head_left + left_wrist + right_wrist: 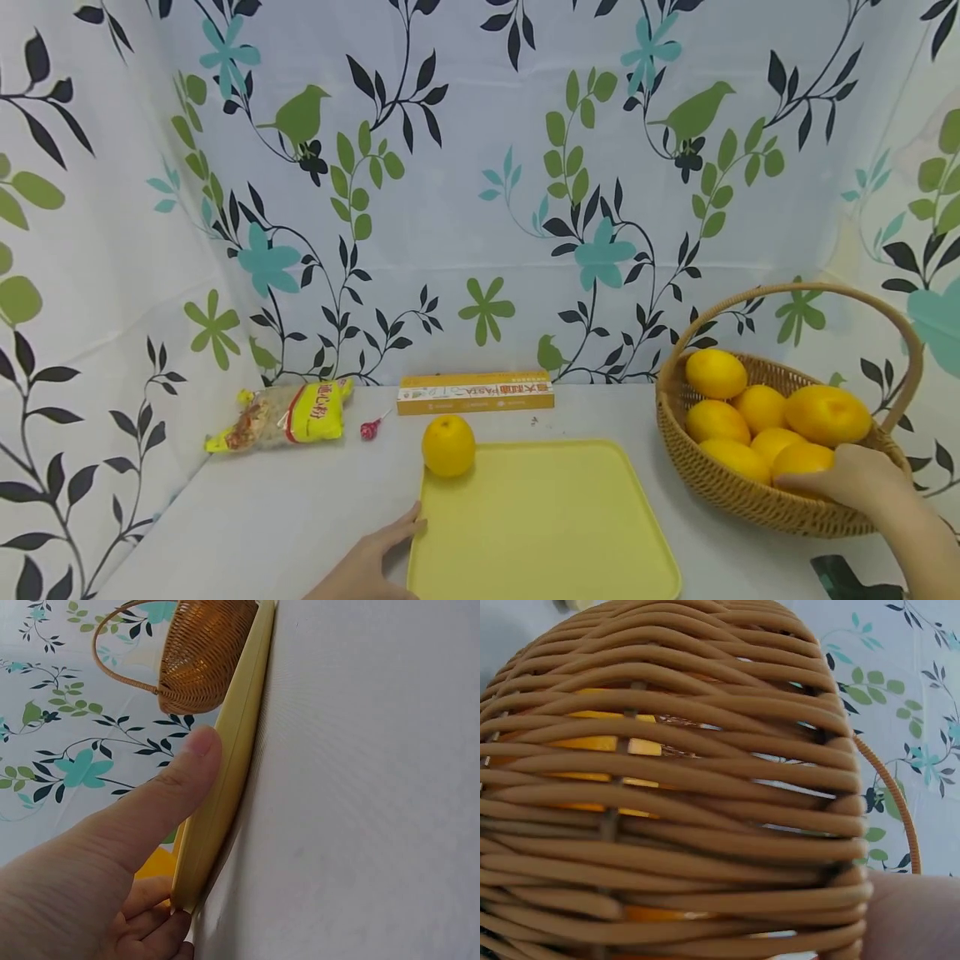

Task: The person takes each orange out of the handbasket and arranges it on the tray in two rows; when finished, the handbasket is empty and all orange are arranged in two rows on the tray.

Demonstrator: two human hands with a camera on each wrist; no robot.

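My left hand (375,556) rests at the left edge of a yellow rectangular tray (547,525). In the left wrist view, the thumb (169,784) lies straight along the tray's side, and the other fingers touch its far end. A round orange (448,447) sits at the tray's far left corner. On the right, my right hand (851,479) reaches over the near rim of a wicker basket (750,496) and holds an orange (804,458), thumb across its front. Its fingers are mostly hidden. Several more yellow-orange fruits (716,373) fill the basket; its weave (727,772) blocks the right wrist view.
A pasta box (476,392) lies behind the tray by the patterned curtain. Left of it are a red lollipop (370,429) and a yellow-and-clear food packet (288,414). The basket's tall handle (810,287) arches above the fruit. A dark object (847,577) lies near the right forearm.
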